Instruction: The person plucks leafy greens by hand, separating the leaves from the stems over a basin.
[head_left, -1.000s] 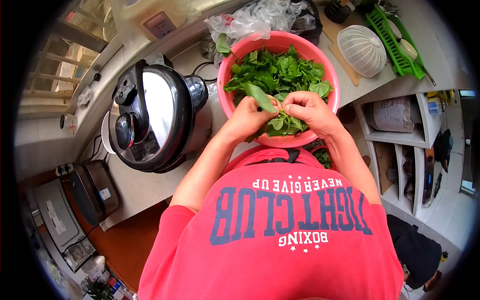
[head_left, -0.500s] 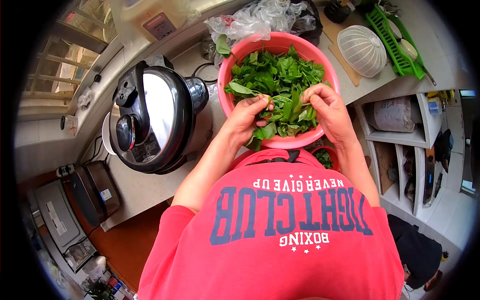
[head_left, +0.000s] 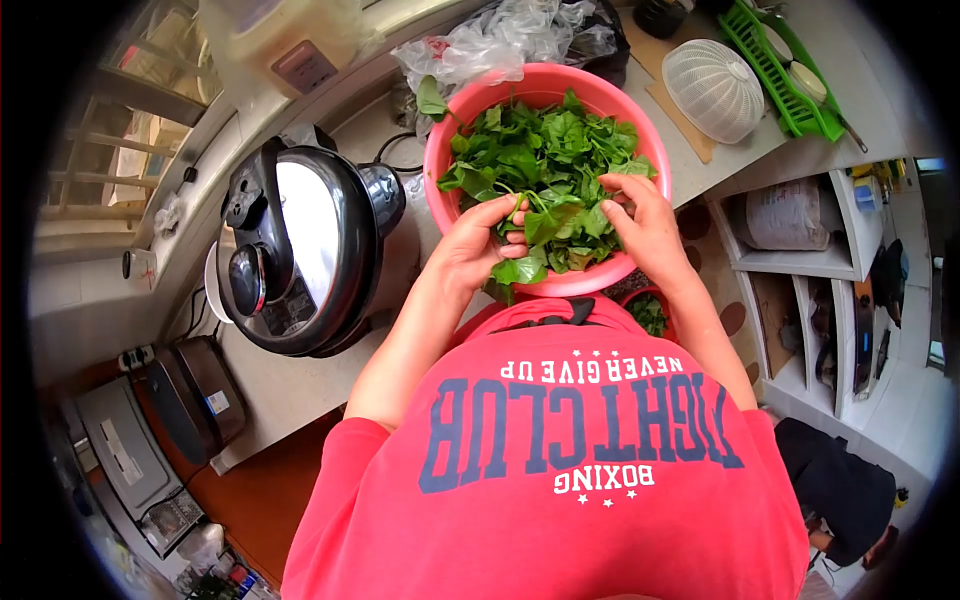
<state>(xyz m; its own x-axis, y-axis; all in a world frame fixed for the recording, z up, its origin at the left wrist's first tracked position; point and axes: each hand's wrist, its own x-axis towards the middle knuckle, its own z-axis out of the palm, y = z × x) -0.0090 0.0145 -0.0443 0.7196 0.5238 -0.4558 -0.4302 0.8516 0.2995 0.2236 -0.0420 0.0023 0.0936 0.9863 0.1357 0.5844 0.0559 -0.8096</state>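
Many green leaves are filling the pink bowl, which is sitting by the near edge of the worktop. The left hand is pinching a leafy stem between thumb and fingers, while the right hand is keeping a narrow, parted grip over the leaves. Good handling, as I judge it, is steadying the stem lightly, pinching close to each leaf's base and keeping loose pieces falling inside the rim.

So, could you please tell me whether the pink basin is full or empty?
Not empty: leafy greens spread across the pink basin, with bare wall showing above them at the far side. I cannot tell their depth.
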